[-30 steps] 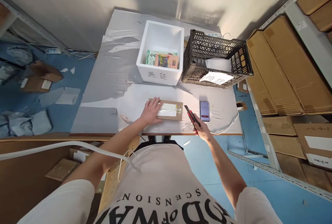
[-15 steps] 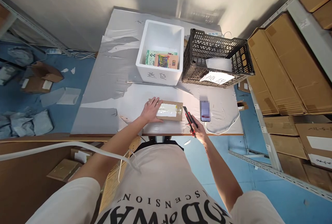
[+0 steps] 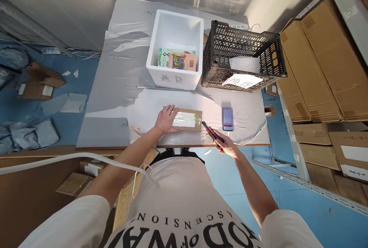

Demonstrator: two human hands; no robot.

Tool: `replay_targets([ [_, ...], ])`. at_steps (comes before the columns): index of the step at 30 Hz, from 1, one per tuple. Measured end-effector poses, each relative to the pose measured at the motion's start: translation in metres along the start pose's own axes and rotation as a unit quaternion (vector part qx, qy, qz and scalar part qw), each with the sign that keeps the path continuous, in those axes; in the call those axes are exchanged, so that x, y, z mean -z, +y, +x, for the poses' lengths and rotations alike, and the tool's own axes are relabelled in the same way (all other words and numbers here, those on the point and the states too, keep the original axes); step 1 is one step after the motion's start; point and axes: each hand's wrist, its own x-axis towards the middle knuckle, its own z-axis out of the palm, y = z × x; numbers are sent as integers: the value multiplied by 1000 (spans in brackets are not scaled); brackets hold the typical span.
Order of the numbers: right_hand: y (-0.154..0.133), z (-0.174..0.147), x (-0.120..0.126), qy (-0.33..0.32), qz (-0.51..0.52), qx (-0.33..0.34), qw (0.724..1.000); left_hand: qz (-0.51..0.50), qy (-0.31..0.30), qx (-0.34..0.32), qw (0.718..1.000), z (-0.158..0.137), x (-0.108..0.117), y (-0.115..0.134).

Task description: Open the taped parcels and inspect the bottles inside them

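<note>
A flat cardboard box with a white label and shiny clear tape lies on the table near its front edge. My left hand grips its left end, fingers over the top and thumb along the near side. In my right hand is a black and red utility knife, held in closed fingers. The knife's tip points up and left, close to the box's right end; whether it touches cannot be made out.
A phone with a white cable lies right of the box. Behind stand a white foam box holding colourful printed packs and a black plastic crate with white material inside. Shelves of cartons rise at the right.
The knife has turned to a flatter slant, its tip slightly lower and nearer the box's right end. My right hand has shifted a little right; my left hand keeps its grip.
</note>
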Motion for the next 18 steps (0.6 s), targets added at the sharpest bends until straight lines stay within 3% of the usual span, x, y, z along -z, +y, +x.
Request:
replay_targets([
  [6, 9, -12, -1, -42, 5, -17, 999, -6, -5, 10, 1000, 0, -1, 0],
  [13, 23, -24, -4, -32, 16, -14, 999, -15, -9, 10, 1000, 0, 1, 1],
  [18, 36, -22, -7, 45, 41, 17, 998, -19, -11, 6, 1000, 0, 0, -1],
])
